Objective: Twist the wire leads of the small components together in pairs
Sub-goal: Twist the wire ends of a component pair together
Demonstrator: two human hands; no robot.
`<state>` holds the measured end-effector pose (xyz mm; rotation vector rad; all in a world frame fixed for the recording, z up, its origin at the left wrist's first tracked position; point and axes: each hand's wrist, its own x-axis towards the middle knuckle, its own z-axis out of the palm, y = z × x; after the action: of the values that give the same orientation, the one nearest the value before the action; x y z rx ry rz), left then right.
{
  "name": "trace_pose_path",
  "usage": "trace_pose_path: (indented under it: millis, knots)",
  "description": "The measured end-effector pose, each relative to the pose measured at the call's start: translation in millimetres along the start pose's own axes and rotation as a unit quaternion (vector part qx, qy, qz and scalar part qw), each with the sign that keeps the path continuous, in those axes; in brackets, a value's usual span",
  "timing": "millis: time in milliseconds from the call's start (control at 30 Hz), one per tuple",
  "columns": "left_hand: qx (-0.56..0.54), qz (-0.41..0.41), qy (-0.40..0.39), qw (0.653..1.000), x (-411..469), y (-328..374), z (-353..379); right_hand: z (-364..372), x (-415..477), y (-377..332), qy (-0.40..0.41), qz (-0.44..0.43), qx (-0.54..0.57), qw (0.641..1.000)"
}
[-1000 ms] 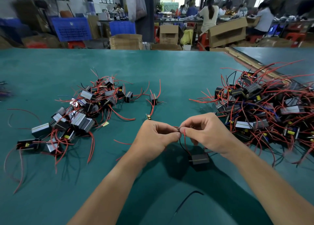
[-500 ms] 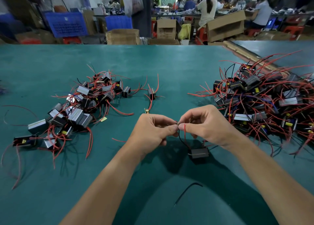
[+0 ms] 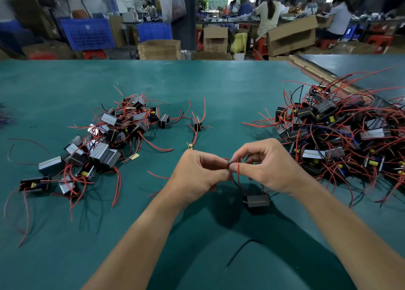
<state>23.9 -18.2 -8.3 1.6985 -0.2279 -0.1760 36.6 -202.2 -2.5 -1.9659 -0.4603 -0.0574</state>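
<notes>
A small black box-shaped component (image 3: 256, 200) hangs just above the green table, below my hands, by its red and black wire leads (image 3: 238, 175). My left hand (image 3: 198, 173) pinches the lead ends between thumb and forefinger. My right hand (image 3: 268, 165) pinches the same leads from the other side, fingertips almost touching the left hand's. A pile of similar components with red leads (image 3: 98, 145) lies to the left. A bigger, tangled pile (image 3: 341, 136) lies to the right.
A single component (image 3: 196, 123) with red leads lies beyond my hands. A loose black wire (image 3: 240, 251) lies on the green table (image 3: 219, 88) near me. Cardboard boxes (image 3: 159, 49), blue crates (image 3: 87, 34) and seated workers are behind the table.
My hands stay together on the leads, with small finger shifts. The component has hardly moved beneath them. The camera view has tilted slightly.
</notes>
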Motion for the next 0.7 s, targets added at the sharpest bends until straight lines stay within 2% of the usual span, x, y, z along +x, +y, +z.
trace_pose_path:
  millis: [100,267,700]
  knots:
    - [-0.003,0.005,-0.007,1.0,0.0,0.4,2.2,-0.2,0.1,-0.8,0.0,-0.006,-0.007,1.0]
    - [0.043,0.03,0.022,0.998,2.0,-2.5,1.7,0.2,1.3,-0.7,-0.001,-0.014,0.011,1.0]
    - [0.004,0.011,0.03,0.999,-0.7,1.0,5.4,-0.7,1.4,1.1,0.012,-0.002,0.002,1.0]
